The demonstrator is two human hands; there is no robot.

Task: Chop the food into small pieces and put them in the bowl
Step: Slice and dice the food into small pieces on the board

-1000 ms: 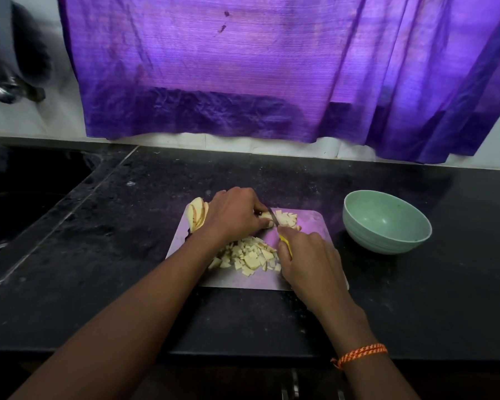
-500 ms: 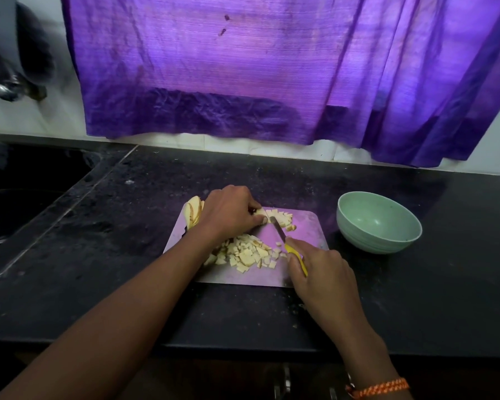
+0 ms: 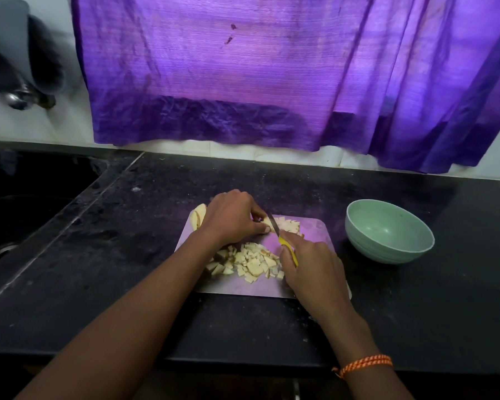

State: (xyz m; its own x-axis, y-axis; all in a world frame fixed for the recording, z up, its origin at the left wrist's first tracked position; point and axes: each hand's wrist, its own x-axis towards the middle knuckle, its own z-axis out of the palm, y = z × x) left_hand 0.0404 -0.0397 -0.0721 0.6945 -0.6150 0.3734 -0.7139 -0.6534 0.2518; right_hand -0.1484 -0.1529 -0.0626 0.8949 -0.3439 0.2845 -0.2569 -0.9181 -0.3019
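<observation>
**Small, light pieces and a thin slice under the blade**

The food sits on a pale cutting board (image 3: 315,226) on the dark counter (image 3: 416,313). The left hand (image 3: 231,216) is curled over a pale slice (image 3: 267,227) at the far side of the board, fingertips pinching it down just beside the blade. The right hand (image 3: 312,264) is wrapped round the yellow handle of a small knife (image 3: 282,238), its dark blade angled toward the left hand's fingers.

A heap of chopped pieces (image 3: 251,262) lies in the middle of the board between the 2 forearms, and a smaller scatter (image 3: 289,225) lies just beyond the blade. Uncut slices (image 3: 199,216) stand stacked at the board's far-left corner, partly hidden behind the left hand. The green bowl (image 3: 387,230) stands just beside the board on the right and looks empty.

The flesh looks firm yet easily cut, likely moist on its faces, so a slice could slide under the blade; pressing it flat with bent fingertips set back from the edge seems the safest hold. The cut bits are light and loose and would scatter if pinched one by one. Scooping them with a cupped hand, or sliding them off the board's edge into the bowl, looks better suited. The board itself appears thin and may shift on the counter.
</observation>
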